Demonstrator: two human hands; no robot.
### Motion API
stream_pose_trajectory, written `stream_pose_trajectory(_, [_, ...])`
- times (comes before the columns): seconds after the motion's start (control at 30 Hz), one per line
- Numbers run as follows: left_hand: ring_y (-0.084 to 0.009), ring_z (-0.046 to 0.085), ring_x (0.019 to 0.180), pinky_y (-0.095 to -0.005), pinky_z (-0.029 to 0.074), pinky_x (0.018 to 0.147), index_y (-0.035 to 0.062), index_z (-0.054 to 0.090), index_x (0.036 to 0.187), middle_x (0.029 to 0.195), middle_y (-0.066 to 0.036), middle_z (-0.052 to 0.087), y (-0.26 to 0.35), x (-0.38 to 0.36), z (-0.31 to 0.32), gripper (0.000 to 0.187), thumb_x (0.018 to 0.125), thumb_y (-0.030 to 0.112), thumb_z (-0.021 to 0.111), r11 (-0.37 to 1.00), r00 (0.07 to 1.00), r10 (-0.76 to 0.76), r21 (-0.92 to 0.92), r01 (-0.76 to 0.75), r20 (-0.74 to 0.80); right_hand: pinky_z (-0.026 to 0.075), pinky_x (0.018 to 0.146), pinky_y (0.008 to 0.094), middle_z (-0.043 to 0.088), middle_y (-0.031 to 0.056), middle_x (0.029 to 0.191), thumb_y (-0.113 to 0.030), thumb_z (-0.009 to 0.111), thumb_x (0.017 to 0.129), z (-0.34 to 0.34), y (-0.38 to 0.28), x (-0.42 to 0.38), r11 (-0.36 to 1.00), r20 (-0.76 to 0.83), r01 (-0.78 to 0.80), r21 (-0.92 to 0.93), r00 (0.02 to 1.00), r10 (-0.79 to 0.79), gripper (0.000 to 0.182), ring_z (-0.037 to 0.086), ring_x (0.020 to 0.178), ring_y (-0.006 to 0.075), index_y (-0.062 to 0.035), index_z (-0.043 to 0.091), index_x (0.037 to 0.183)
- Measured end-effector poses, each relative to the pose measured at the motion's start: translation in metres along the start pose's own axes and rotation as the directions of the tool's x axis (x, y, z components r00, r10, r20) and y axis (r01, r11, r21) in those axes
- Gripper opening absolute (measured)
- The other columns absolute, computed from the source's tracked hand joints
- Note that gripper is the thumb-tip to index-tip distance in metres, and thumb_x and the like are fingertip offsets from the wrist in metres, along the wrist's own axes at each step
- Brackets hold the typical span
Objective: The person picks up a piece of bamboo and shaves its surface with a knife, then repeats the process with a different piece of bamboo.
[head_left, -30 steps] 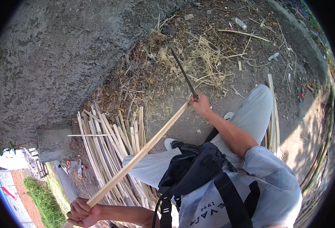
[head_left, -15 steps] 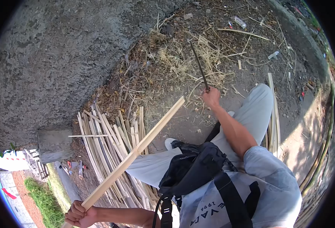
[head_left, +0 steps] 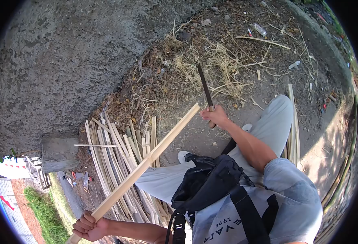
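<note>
A long pale split strip of bamboo [head_left: 146, 162] runs diagonally up from the lower left, with a node near its middle. My left hand [head_left: 90, 226] is wrapped round its lower end. Near the strip's upper tip is my right hand [head_left: 214, 116], which holds a long dark knife [head_left: 204, 85] by its handle. The blade points up and slightly left and is apart from the strip. Some fingers of my right hand are stretched toward the strip's tip; whether they touch it I cannot tell.
A pile of pale strips [head_left: 124, 175] lies at the left beside my leg, and more strips [head_left: 293, 122] lie at the right. Thin shavings [head_left: 221, 65] cover the ground ahead. A rough concrete wall [head_left: 73, 61] rises at the upper left, beside a block [head_left: 59, 152].
My right hand has moved left and down, closer to the strip's tip, and the knife now shows its broad side. The left hand has shifted slightly right with the strip.
</note>
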State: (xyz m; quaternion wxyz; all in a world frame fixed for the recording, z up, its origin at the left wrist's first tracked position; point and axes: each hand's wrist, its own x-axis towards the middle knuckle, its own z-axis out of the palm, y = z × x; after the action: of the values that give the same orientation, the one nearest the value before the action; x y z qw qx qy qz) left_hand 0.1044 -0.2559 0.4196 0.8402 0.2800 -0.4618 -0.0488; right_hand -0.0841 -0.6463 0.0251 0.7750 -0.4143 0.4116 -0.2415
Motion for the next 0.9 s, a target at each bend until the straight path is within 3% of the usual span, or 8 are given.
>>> stream_pose_trajectory(0.37, [-0.0089, 0.016, 0.038, -0.0255, 0.018, 0.042, 0.0172, 0.028, 0.059, 0.047, 0.003, 0.021, -0.009, 0.003, 0.003, 0.044, 0.102, 0.019, 0.036, 0.999, 0.998, -0.046, -0.001, 0.046, 0.035, 0.057, 0.056, 0.0286, 0.065, 0.0133, 0.076, 0.002, 0.071, 0.081, -0.005, -0.007, -0.004, 0.992, -0.057, -0.06, 0.108, 0.996, 0.066, 0.026, 0.069, 0.065, 0.0186, -0.0051, 0.047, 0.076])
stream_pose_trajectory(0.43, [-0.0085, 0.015, 0.036, -0.0249, 0.018, 0.039, 0.0177, 0.026, 0.059, 0.046, 0.004, 0.022, -0.008, 0.004, 0.002, 0.045, 0.103, 0.022, 0.036, 0.999, 0.999, -0.02, 0.035, 0.021, -0.027, 0.056, 0.054, 0.0292, 0.065, 0.0127, 0.075, 0.003, 0.071, 0.081, -0.008, -0.01, -0.004, 0.994, -0.082, -0.052, 0.094, 0.995, 0.06, 0.026, 0.068, 0.064, 0.0185, -0.0052, 0.046, 0.076])
stream_pose_trajectory(0.63, [-0.0091, 0.013, 0.037, -0.0248, 0.017, 0.039, 0.0173, 0.026, 0.059, 0.047, 0.003, 0.02, -0.01, 0.001, -0.002, 0.046, 0.104, 0.021, 0.035, 0.996, 0.991, -0.026, 0.082, 0.037, -0.129, 0.055, 0.052, 0.0285, 0.066, 0.0116, 0.07, 0.004, 0.071, 0.077, -0.016, 0.0, 0.009, 0.994, -0.361, -0.035, -0.105, 0.933, -0.005, 0.018, 0.068, 0.06, 0.0183, -0.001, 0.054, 0.077])
stream_pose_trajectory(0.73, [-0.0096, 0.014, 0.04, -0.0253, 0.017, 0.04, 0.0173, 0.025, 0.059, 0.049, 0.003, 0.019, -0.005, 0.004, -0.005, 0.046, 0.104, 0.021, 0.035, 0.99, 0.98, -0.048, 0.123, 0.073, -0.194, 0.054, 0.05, 0.0287, 0.065, 0.011, 0.065, 0.001, 0.071, 0.078, -0.03, 0.003, 0.017, 0.988, -0.42, 0.003, -0.152, 0.905, -0.067, 0.017, 0.067, 0.056, 0.0171, -0.0009, 0.054, 0.075])
stream_pose_trajectory(0.83, [-0.01, 0.016, 0.041, -0.026, 0.018, 0.04, 0.0174, 0.024, 0.06, 0.05, 0.002, 0.02, -0.001, 0.006, -0.009, 0.046, 0.104, 0.021, 0.035, 0.982, 0.957, -0.039, 0.164, 0.089, -0.286, 0.053, 0.05, 0.0301, 0.065, 0.0101, 0.064, -0.001, 0.069, 0.078, -0.031, 0.002, 0.018, 0.998, -0.457, -0.013, -0.065, 0.889, -0.019, 0.014, 0.067, 0.055, 0.0166, -0.0012, 0.055, 0.075])
stream_pose_trajectory(0.9, [-0.0103, 0.017, 0.042, -0.0265, 0.019, 0.041, 0.0174, 0.025, 0.059, 0.051, 0.001, 0.021, 0.001, 0.008, -0.014, 0.046, 0.104, 0.02, 0.036, 0.981, 0.955, -0.047, 0.164, 0.099, -0.294, 0.053, 0.052, 0.0312, 0.065, 0.0099, 0.063, -0.001, 0.067, 0.077, -0.038, -0.003, 0.018, 0.98, -0.511, -0.018, -0.197, 0.855, -0.087, 0.012, 0.068, 0.057, 0.017, -0.0013, 0.056, 0.074])
